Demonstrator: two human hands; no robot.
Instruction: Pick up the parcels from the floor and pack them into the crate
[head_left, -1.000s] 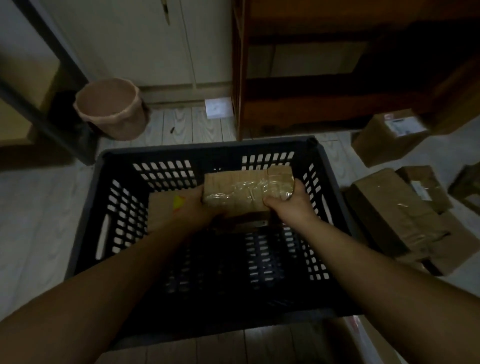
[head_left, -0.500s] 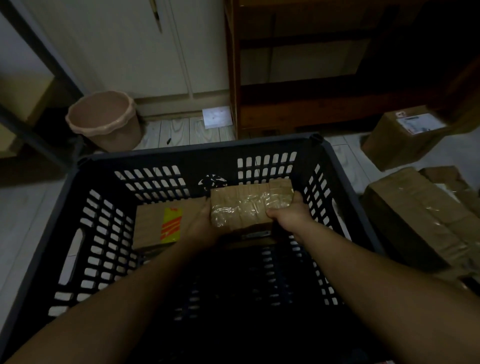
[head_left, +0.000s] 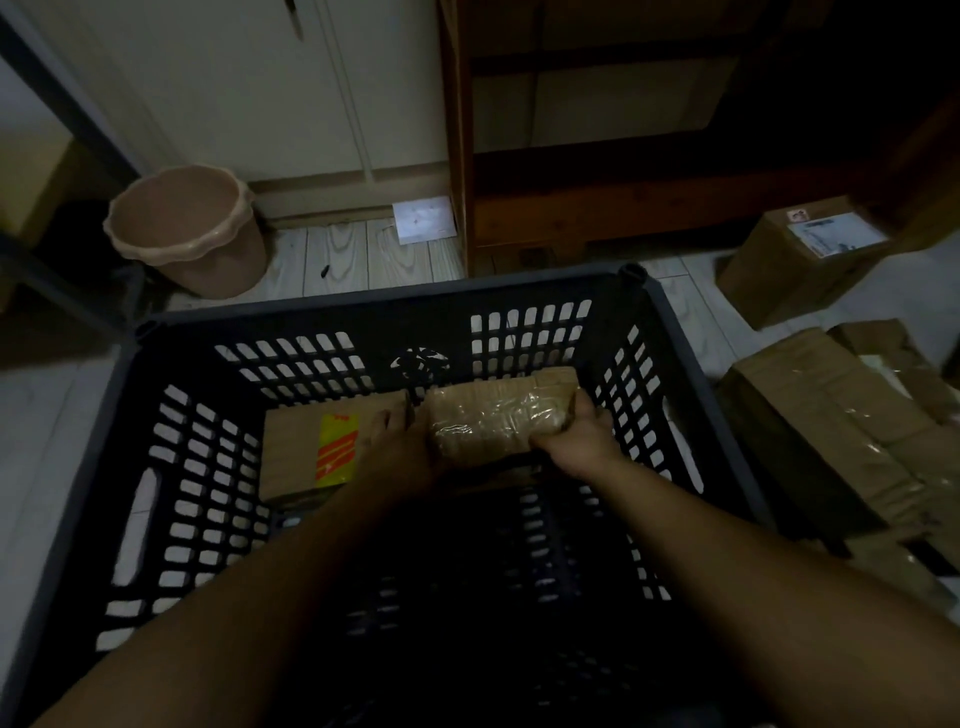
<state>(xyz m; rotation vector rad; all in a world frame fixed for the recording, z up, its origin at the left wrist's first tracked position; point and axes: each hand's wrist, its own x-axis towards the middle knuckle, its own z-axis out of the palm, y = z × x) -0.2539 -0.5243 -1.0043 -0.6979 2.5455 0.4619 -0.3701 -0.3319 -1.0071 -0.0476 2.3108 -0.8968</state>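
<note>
Gripped at its ends by my left hand (head_left: 395, 449) and right hand (head_left: 576, 441), the taped parcel (head_left: 498, 415) is now lower inside the crate (head_left: 363, 306) than a moment ago — just beside the yellow-labelled parcel (head_left: 296, 447) — so I judge it nearly placed.

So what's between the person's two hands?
A tape-wrapped parcel, held by the left hand and right hand inside the crate, seen from the head view.
</note>
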